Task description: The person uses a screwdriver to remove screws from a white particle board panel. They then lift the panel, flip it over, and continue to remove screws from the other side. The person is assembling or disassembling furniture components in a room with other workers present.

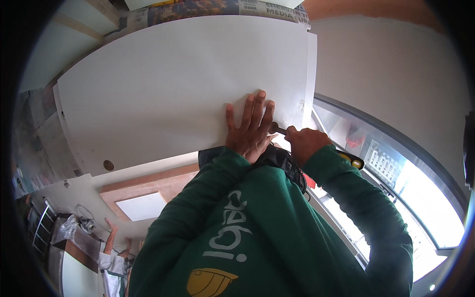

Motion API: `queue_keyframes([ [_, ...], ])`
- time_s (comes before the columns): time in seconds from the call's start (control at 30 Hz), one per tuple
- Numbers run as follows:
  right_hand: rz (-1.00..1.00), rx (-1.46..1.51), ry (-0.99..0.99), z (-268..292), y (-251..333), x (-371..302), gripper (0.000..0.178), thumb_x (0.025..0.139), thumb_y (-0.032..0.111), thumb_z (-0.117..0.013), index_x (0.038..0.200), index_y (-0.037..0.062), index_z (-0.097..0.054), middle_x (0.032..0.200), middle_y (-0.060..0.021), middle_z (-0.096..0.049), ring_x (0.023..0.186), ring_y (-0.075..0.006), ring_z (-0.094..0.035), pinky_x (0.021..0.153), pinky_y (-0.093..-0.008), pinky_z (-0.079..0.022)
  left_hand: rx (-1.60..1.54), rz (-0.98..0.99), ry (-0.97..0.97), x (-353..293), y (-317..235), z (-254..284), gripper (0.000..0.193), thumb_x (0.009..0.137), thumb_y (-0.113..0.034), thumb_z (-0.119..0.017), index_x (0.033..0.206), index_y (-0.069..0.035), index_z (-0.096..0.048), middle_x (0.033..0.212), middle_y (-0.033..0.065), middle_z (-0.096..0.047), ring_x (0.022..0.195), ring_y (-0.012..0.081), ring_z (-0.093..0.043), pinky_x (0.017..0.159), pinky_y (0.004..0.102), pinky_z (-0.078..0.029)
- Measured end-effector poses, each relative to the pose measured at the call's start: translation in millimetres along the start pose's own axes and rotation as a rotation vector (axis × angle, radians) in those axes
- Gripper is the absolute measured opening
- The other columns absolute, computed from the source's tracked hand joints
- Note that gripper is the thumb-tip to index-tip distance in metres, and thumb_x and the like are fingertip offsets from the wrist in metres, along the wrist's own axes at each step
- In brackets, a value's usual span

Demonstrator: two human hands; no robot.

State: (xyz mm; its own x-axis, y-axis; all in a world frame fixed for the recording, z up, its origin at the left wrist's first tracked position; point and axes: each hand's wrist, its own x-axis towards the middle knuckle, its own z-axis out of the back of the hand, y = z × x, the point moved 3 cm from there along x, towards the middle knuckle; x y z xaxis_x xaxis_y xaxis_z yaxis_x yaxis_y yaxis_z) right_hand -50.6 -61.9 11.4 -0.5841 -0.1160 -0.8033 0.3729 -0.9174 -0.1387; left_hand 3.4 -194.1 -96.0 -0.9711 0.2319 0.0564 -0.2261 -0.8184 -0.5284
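A large white panel (163, 89) lies flat in front of me. My left hand (251, 129) rests on it near the close right edge, palm down with the fingers spread. Just to the right, my right hand (308, 143) is closed around a hammer (279, 129), gripping it close to the head. The dark round head sits at the panel's near edge, beside my left hand. Past my right wrist sticks out the black and yellow handle end. Whether the head touches the panel I cannot tell.
Newspaper sheets (198, 11) show beyond the panel's far edge. A dark round spot (108, 165) marks its near left corner. To the right stands a window (391, 163) with a grey frame. Another person (113, 262) is at the lower left, by a cabinet (76, 267) with plastic wrap.
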Motion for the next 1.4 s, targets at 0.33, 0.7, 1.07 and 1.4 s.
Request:
queue_keyframes([
  [0.33,0.097,0.002,-0.197,6,-43,-28,0.018,0.1,0.026,-0.057,0.098,0.0108,-0.065,0.079,-0.0123,-0.07,0.076,-0.0351,-0.071,0.069,-0.0493,-0.056,-0.132,-0.082,-0.117,-3,-7,12,0.064,0.081,-0.046,-0.081,0.134,-0.018,-0.058,0.156,0.0092,-0.042,0.145,0.0309,-0.038,0.115,0.0693,-0.024],
  [0.7,-0.062,0.558,-0.582,-150,-174,-50,0.026,0.099,0.03,-0.057,0.094,0.0058,-0.064,0.076,-0.0221,-0.067,0.073,-0.0462,-0.066,0.067,-0.0552,-0.049,0.065,-0.035,-0.364,-32,-40,-12,0.02,0.087,-0.024,-0.069,0.105,-0.013,-0.07,0.155,0.0096,-0.046,0.147,0.0335,-0.035,0.117,0.0714,-0.02],
  [1.07,-0.128,0.646,-0.718,-199,-249,-2,0.03,0.087,0.032,-0.076,0.095,0.0033,-0.07,0.088,-0.0155,-0.073,0.08,-0.0322,-0.07,0.075,-0.0459,-0.054,-0.36,-0.084,-0.08,-22,-112,-30,0.022,0.079,-0.012,-0.071,0.1,-0.019,-0.072,0.099,0.0099,-0.067,0.108,0.0337,-0.065,0.099,0.0622,-0.047],
  [1.4,0.028,1.052,-0.503,-128,-225,72,0.042,0.106,0.037,-0.047,0.119,0.0019,-0.066,0.081,-0.0119,-0.069,0.052,-0.0186,-0.057,0.049,-0.0367,-0.047,-0.483,0.202,-0.107,-37,-113,52,0.029,0.083,-0.01,-0.077,0.111,-0.013,-0.069,0.117,0.0153,-0.066,0.102,0.0326,-0.067,0.083,0.0441,-0.058],
])
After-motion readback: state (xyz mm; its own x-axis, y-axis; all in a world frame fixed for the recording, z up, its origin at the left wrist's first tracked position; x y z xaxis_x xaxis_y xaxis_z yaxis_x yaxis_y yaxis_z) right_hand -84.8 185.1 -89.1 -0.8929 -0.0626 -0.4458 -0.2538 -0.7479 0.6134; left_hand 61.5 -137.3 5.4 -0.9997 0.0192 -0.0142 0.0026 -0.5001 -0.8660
